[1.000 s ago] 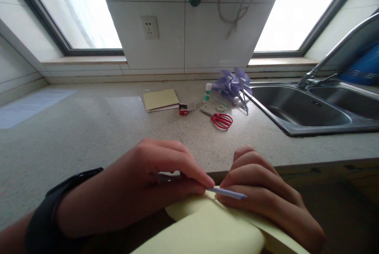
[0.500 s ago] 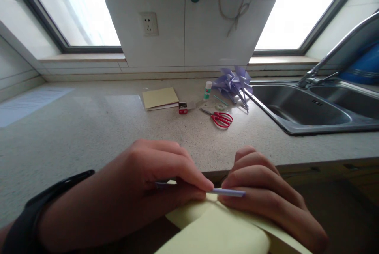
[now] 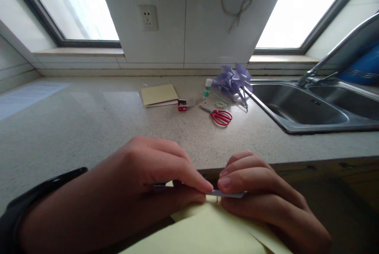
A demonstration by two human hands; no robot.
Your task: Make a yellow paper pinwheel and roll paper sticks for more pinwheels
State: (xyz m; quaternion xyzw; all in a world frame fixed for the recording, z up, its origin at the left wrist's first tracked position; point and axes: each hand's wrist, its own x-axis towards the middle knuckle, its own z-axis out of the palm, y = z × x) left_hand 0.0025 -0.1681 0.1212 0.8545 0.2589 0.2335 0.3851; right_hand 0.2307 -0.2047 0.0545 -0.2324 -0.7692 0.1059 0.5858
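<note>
A thin pale lilac paper stick [image 3: 229, 194] lies crosswise between my hands, its right end showing. My left hand [image 3: 166, 171] pinches it between thumb and forefinger, and a dark band circles that wrist. Closed over the stick's right part is my right hand [image 3: 260, 191], with the fingertips above and the thumb below. Beneath the stick hangs a large pale yellow paper [image 3: 204, 230] with curved, folded-over parts, close under both hands. A fine pin-like line [image 3: 217, 199] runs from the stick down to the paper. The stick's left part is mostly hidden by my left hand.
Farther back on the counter [image 3: 89, 120] lie red-handled scissors [image 3: 220, 117], a small red box [image 3: 182, 105], a glue stick [image 3: 207, 88], a tape roll [image 3: 219, 105], yellow paper sheets [image 3: 160, 94] and purple pinwheels [image 3: 232, 80]. A steel sink [image 3: 296, 106] is at right.
The yellow paper has turned and spread toward the left. My right fingers have shifted slightly left and tightened over the stick. The view has tilted down a little.
</note>
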